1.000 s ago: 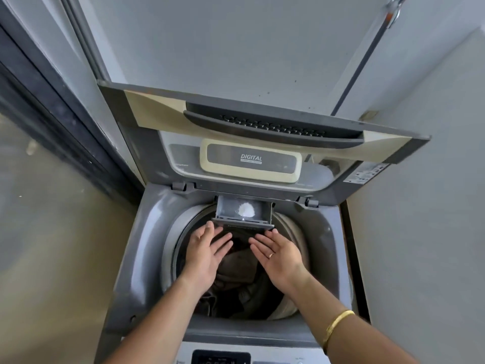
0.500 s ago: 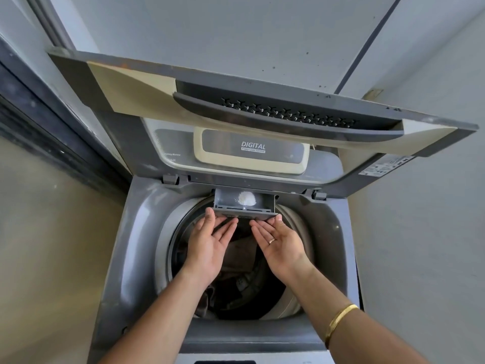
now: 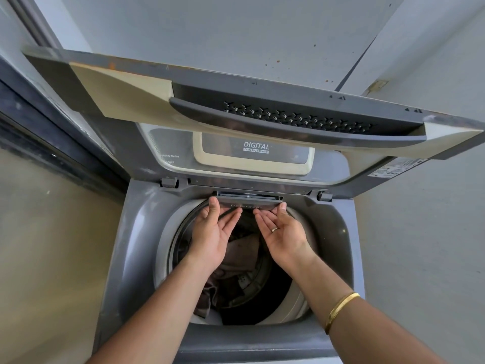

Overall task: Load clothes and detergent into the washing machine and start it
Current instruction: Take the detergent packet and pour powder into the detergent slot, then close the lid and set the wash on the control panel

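Observation:
A grey top-loading washing machine [image 3: 136,232] stands below me with its lid [image 3: 262,111] raised. Brown and dark clothes [image 3: 244,256] lie in the drum. The grey detergent drawer [image 3: 248,203] at the back rim is pushed almost flush, and the powder in it is hidden. My left hand [image 3: 212,232] and my right hand [image 3: 282,232] are flat, fingers extended, with fingertips touching the drawer's front at its two ends. Neither hand holds anything.
A dark door frame [image 3: 52,143] runs along the left beside a beige wall. A white wall [image 3: 433,232] stands close on the right. The raised lid overhangs the back of the machine, near head height.
The detergent drawer, earlier pulled out with white powder showing, has slid back into the rim under both hands. My view has moved closer to the machine.

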Tool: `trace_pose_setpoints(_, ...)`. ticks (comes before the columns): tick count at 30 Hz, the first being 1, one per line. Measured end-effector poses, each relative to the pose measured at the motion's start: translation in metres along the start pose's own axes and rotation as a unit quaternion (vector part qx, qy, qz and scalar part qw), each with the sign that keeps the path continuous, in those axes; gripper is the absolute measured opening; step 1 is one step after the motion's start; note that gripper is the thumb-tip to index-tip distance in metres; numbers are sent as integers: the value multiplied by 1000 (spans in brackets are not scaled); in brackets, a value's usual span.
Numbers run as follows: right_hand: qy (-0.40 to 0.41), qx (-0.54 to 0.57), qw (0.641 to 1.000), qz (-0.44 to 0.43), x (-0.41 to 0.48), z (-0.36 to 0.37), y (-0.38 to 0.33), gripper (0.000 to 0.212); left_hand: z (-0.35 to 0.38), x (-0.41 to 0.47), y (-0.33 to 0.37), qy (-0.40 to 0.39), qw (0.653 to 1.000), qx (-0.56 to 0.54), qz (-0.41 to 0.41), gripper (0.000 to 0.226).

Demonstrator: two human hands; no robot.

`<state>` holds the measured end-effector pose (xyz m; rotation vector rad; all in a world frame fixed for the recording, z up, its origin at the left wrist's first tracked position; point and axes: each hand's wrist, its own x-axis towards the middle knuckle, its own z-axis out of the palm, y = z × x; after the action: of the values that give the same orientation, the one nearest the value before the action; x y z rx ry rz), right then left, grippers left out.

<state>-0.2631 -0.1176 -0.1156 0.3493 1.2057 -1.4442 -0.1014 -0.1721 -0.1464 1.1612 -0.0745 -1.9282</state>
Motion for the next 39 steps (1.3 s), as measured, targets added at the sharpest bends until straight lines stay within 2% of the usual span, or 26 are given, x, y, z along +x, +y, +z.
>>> trace_pose_setpoints(7, 26, -6, 1000, -14, 5, 1, -1, 46, 6, 5, -2, 10, 1000, 13, 15, 57)
trace_pose_setpoints(11, 33, -5, 999, -19, 7, 7, -2, 52, 15, 7, 1, 24, 1000, 5, 18, 45)
trace_pose_setpoints(14, 30, -25, 999, -13, 5, 13, -2, 53, 22, 6, 3, 46, 999, -3, 26, 53)
trace_pose_setpoints(16, 32, -46, 998, 1, 3, 14, -2, 56, 24, 2, 6, 53, 998, 11, 18, 51)
trace_pose_setpoints(18, 43, -99, 994, 6, -2, 14, -5, 55, 25, -5, 12, 60, 997, 53, 6, 39)
trace_pose_setpoints(20, 81, -237, 968, -27, -16, 17, -12, 44, 27, -15, 17, 99, 982, 158, 20, 33)
trace_pose_setpoints(21, 103, -331, 935, -71, -30, 20, -18, 35, 29, -23, 20, 125, 963, 234, 51, 30)
trace_pose_setpoints(23, 103, -503, 835, -198, -65, 26, -31, 13, 31, -46, 28, 144, 897, 381, 170, 19)
trace_pose_setpoints(25, 28, -599, 717, -356, -110, 35, -50, 3, 48, -80, 44, 73, 804, 478, 347, 15)
trace_pose_setpoints(27, -17, -615, 577, -537, -151, 49, -71, 3, 76, -119, 67, -11, 694, 509, 509, 13)
trace_pose_setpoints(28, -18, -596, 506, -623, -165, 56, -81, 6, 91, -136, 77, -24, 634, 514, 577, 14)
trace_pose_setpoints(29, -1, -571, 446, -689, -176, 63, -91, 10, 104, -150, 84, -20, 574, 517, 635, 16)
trace_pose_setpoints(30, 27, -553, 406, -727, -185, 71, -102, 14, 117, -160, 92, -10, 516, 522, 679, 19)
trace_pose_setpoints(32, 62, -562, 371, -737, -192, 85, -120, 24, 138, -171, 105, 5, 423, 560, 713, 26)
trace_pose_setpoints(34, 45, -612, 364, -700, -190, 93, -130, 28, 151, -176, 116, 10, 362, 633, 684, 33)
trace_pose_setpoints(37, 29, -661, 335, -671, -183, 98, -135, 28, 159, -178, 126, 3, 319, 712, 625, 31)
trace_pose_setpoints(39, 32, -663, 327, -673, -183, 99, -138, 26, 161, -183, 128, 4, 302, 726, 618, 27)
